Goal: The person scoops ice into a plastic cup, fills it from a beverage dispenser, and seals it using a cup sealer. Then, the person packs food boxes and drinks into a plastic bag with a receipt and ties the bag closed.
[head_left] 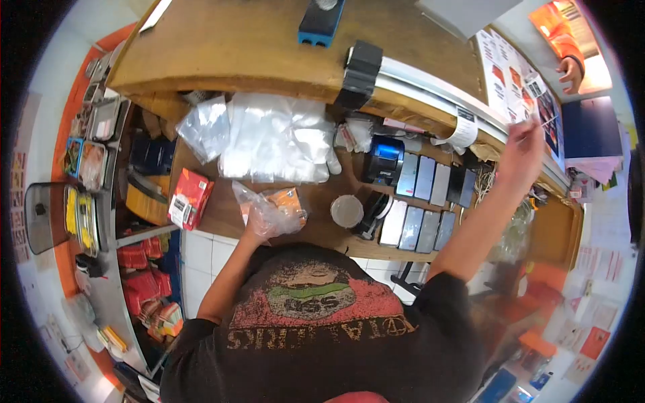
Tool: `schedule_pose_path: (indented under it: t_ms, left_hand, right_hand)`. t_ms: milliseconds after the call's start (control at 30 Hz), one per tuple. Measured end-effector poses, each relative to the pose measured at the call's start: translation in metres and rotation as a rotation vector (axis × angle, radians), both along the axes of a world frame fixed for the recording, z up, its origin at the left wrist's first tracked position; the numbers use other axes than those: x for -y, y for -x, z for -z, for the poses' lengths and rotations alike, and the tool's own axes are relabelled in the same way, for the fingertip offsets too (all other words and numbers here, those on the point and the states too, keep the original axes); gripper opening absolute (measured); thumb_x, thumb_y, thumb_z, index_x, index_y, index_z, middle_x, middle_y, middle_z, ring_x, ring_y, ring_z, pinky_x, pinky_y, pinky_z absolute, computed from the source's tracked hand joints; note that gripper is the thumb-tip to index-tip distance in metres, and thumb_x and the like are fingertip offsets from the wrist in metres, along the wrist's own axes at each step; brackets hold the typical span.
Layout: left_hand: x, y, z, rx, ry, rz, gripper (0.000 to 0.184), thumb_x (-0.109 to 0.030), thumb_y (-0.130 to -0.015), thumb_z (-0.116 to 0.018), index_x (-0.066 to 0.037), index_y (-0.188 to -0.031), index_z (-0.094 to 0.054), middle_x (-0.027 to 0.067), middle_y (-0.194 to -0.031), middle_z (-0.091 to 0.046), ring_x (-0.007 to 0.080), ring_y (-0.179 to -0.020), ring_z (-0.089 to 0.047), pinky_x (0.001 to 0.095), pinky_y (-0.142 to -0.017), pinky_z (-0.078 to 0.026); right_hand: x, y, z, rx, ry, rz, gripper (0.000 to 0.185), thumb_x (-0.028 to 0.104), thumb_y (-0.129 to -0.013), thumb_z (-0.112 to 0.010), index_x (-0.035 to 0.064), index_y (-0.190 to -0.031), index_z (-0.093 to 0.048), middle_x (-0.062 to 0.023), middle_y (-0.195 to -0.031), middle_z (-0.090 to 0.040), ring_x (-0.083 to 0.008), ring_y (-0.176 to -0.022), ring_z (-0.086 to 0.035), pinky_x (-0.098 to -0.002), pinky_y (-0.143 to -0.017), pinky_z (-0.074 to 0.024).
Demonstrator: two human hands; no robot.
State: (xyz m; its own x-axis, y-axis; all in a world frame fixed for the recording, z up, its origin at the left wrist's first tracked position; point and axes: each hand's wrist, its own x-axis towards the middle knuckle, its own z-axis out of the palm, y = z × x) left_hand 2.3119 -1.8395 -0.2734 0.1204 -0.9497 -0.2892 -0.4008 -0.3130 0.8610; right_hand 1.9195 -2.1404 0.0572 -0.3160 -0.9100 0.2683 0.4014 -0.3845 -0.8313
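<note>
My left hand is closed on a crumpled clear plastic bag at the near edge of the wooden desk. An orange packet lies against the bag, partly covered by it. Far out to the right, my right hand is raised over the counter edge, its fingers drawn together. A thin pale item shows at the fingertips, too small to name. Across the counter, another person's hand hangs from an orange sleeve.
Clear plastic sleeves cover the desk's back. Several phones lie in two rows beside a blue-black device and a round container. A red box stands left. The raised wooden counter runs along the far side.
</note>
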Motion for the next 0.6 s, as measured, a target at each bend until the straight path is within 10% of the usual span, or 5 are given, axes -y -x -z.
schedule_pose_path:
  t_ms: [167, 400, 600]
  left_hand:
    - [-0.015, 0.003, -0.007, 0.037, 0.183, 0.082, 0.021, -0.019, -0.076, -0.073, -0.005, -0.086, -0.061, 0.0117, -0.088, -0.062, 0.0258, -0.079, -0.061, 0.0402, -0.073, -0.049]
    - [-0.014, -0.005, -0.059, 0.480, 0.475, 0.201, 0.028, -0.023, -0.068, -0.077, -0.006, -0.080, -0.057, 0.0116, -0.082, -0.058, 0.0328, -0.082, -0.058, 0.0447, -0.073, -0.047]
    - [-0.032, -0.014, -0.049, 0.294, 0.418, 0.100, 0.041, -0.029, -0.071, -0.074, -0.005, -0.103, -0.065, 0.0146, -0.097, -0.068, 0.0370, -0.088, -0.065, 0.0449, -0.083, -0.050]
  right_hand:
    - [-0.169, -0.150, 0.116, -0.062, -0.295, -0.781, 0.010, 0.013, -0.096, -0.056, 0.0049, -0.101, -0.055, -0.0212, -0.110, -0.065, -0.0222, -0.088, -0.061, -0.0359, -0.086, -0.0467]
    - [-0.188, -0.200, 0.213, 0.317, -0.709, -0.854, 0.014, 0.010, -0.092, -0.063, 0.0011, -0.102, -0.065, -0.0095, -0.096, -0.066, -0.0146, -0.084, -0.060, -0.0256, -0.078, -0.0476]
    - [-0.187, -0.211, 0.203, 0.378, -0.758, -0.820, 0.018, 0.004, -0.092, -0.061, -0.0029, -0.109, -0.062, -0.0091, -0.092, -0.065, -0.0135, -0.076, -0.059, -0.0259, -0.069, -0.0503]
